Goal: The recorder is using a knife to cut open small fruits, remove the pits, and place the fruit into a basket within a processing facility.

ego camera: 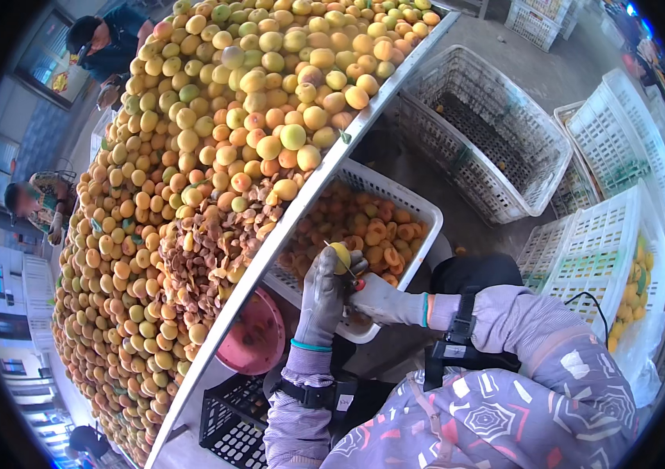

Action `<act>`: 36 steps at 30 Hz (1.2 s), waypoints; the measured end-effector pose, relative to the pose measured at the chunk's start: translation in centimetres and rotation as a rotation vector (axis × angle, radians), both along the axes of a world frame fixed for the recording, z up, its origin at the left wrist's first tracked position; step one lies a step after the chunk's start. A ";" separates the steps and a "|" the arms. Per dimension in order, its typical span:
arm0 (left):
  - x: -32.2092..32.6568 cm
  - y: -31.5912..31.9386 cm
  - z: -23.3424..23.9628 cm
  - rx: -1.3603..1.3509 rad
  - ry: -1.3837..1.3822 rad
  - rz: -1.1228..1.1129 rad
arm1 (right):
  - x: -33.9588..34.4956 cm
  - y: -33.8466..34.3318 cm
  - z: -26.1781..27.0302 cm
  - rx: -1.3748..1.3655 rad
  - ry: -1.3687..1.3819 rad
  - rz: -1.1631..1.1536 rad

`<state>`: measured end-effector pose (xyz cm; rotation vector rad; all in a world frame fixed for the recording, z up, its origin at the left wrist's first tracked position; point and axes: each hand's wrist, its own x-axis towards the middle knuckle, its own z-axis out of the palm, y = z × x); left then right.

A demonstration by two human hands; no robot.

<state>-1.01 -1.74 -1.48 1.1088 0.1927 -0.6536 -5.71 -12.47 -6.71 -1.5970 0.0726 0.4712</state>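
Note:
Both my hands wear grey work gloves and meet above a white plastic crate [432,225] of halved apricots [376,234]. My left hand [322,293] holds a yellow-green apricot [340,258] at its fingertips. My right hand [370,296] grips a small tool with a red part [359,285] and a thin metal blade, which lies against the apricot; its tip shows past the fruit's far side. Beyond the metal table edge [285,223], whole apricots [192,140] are heaped high, with a pile of brown apricot pits and scraps [209,252] near the edge.
A pink basin [256,337] and a black crate [230,419] stand below the table edge. At right are a large, stained white crate [485,135] and several tilted white crates [587,252], one with yellow fruit. Two people [113,44] [45,199] are across the heap.

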 end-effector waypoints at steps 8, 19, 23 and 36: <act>-0.4 0.0 1.3 0.145 -0.119 0.040 | 1.1 -1.6 7.3 0.164 0.449 0.081; 0.1 -0.1 0.8 0.131 -0.027 -0.038 | 0.4 -0.9 1.3 -0.040 -0.475 0.192; -0.4 -0.5 0.6 0.116 -0.129 0.021 | 1.0 -1.5 4.4 0.225 0.436 0.055; -0.2 -0.5 0.7 0.246 -0.172 -0.088 | 0.9 -0.7 4.1 0.286 0.369 -0.074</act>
